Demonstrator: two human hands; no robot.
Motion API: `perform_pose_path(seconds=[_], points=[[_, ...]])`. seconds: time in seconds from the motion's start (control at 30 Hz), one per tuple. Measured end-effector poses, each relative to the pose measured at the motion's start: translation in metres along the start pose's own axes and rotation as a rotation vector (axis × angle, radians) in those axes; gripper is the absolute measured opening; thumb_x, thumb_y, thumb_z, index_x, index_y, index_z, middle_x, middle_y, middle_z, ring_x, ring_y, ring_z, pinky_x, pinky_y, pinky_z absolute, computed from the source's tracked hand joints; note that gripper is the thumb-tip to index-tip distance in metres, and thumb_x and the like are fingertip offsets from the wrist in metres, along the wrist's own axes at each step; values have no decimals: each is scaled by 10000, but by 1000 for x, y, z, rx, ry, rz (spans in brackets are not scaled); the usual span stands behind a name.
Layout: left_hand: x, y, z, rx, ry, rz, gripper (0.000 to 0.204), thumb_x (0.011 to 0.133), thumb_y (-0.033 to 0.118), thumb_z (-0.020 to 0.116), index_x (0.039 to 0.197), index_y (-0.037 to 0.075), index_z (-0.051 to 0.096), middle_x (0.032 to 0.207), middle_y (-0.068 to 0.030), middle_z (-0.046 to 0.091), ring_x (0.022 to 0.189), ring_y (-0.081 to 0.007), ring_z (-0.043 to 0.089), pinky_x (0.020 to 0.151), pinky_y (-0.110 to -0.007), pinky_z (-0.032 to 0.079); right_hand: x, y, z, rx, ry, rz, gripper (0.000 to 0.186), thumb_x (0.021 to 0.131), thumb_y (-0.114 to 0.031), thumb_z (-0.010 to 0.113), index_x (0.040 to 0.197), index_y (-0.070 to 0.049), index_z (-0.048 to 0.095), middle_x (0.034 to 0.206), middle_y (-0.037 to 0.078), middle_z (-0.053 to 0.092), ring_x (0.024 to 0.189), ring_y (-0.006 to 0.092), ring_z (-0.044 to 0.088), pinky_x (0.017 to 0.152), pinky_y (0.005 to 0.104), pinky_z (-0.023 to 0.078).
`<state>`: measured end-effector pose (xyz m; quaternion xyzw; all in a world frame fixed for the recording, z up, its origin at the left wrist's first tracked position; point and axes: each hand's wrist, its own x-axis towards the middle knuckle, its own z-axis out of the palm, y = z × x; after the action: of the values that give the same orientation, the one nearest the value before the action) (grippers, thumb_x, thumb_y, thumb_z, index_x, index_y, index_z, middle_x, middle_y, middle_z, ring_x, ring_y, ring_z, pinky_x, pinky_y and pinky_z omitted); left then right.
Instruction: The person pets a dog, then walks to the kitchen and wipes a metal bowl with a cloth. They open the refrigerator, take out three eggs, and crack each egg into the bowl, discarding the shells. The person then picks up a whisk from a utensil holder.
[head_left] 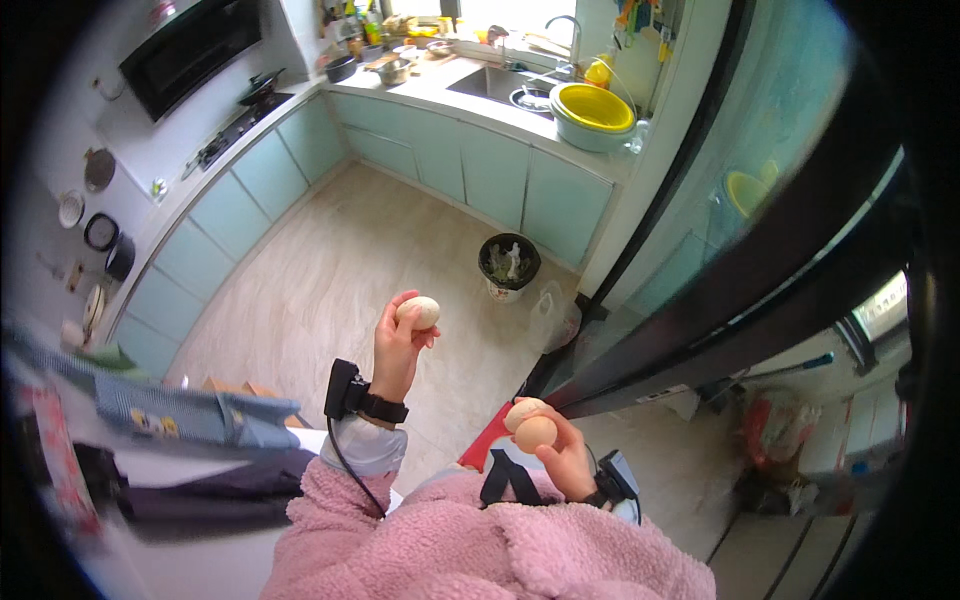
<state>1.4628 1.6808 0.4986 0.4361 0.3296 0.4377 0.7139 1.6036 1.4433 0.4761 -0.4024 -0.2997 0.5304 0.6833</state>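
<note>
My left hand [396, 348] is raised in front of me, its fingers closed round a pale egg [418, 313]. Lower and to the right, close to my body, my right hand [568, 458] holds two eggs together. One is a light brown egg [536, 434]; the other, a paler egg [522, 410], lies just behind it. Both hands are held in the air above the floor, apart from each other. Each wrist wears a black strapped device, and pink fleece sleeves cover my arms.
Ahead, a trash bin [509, 262] stands before the pale green cabinets [490, 180], with a plastic bag [550, 315] beside it. A dark-framed sliding glass door [720, 290] borders my right. Basins [592, 108] sit by the sink [490, 83]. Hanging cloths [210, 415] are at my left.
</note>
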Motion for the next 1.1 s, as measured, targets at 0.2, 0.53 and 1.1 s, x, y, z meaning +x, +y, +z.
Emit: perform_pose_path(seconds=[0.2, 0.53, 1.1], points=[[87, 17, -39, -36, -117, -122, 362, 908, 182, 528, 1215, 5, 457, 925, -121, 584, 682, -184, 580, 578, -249, 455, 105, 51, 44, 39, 76, -4, 465, 825, -127, 695, 1225, 7, 499, 1253, 112, 505, 1114, 188, 534, 947, 297, 444], [291, 93, -202, 46, 81, -32, 325, 917, 180, 521, 1198, 22, 479, 909, -115, 595, 657, -182, 577, 570, -250, 464, 415, 94, 79, 198, 50, 46, 478, 888, -263, 637, 1265, -22, 468, 1205, 106, 560, 1098, 226, 571, 930, 382, 483], [718, 117, -339, -163, 431, -95, 303, 911, 202, 536, 1169, 44, 528, 886, -105, 608, 622, -201, 588, 527, -254, 466, 885, 40, 28, -79, 298, 35, 397, 886, -260, 648, 1190, -28, 541, 1044, 26, 605, 919, 99, 595, 780, 256, 511]])
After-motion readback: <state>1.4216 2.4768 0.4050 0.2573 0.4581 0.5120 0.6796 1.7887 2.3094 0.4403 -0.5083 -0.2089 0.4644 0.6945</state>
